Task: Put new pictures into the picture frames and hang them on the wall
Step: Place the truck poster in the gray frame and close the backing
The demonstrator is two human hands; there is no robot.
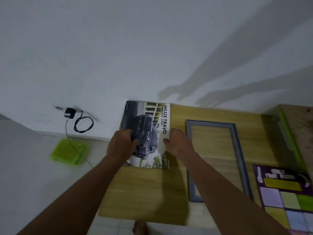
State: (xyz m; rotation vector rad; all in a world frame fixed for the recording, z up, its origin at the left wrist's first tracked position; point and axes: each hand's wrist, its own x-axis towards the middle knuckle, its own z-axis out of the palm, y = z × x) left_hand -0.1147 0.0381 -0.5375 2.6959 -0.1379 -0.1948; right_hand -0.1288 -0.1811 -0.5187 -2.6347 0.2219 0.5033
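Note:
A car picture (149, 119) printed with "HILUX TRAVO" lies at the far left end of a low wooden table (144, 192). My left hand (121, 145) holds its left edge, fingers curled over the print. My right hand (177, 143) holds its right edge, the thumb on the paper. An empty grey picture frame (240, 150) lies flat on the table to the right of the picture. A purple poster with coloured squares (284, 197) lies at the table's right end.
A white wall (118, 48) rises behind the table. On the tiled floor to the left sits a green plastic tray (69, 152), with a black charger and coiled cable (79, 121) at the wall. A green-edged board (294, 133) lies at far right. A bare foot (139, 227) shows below.

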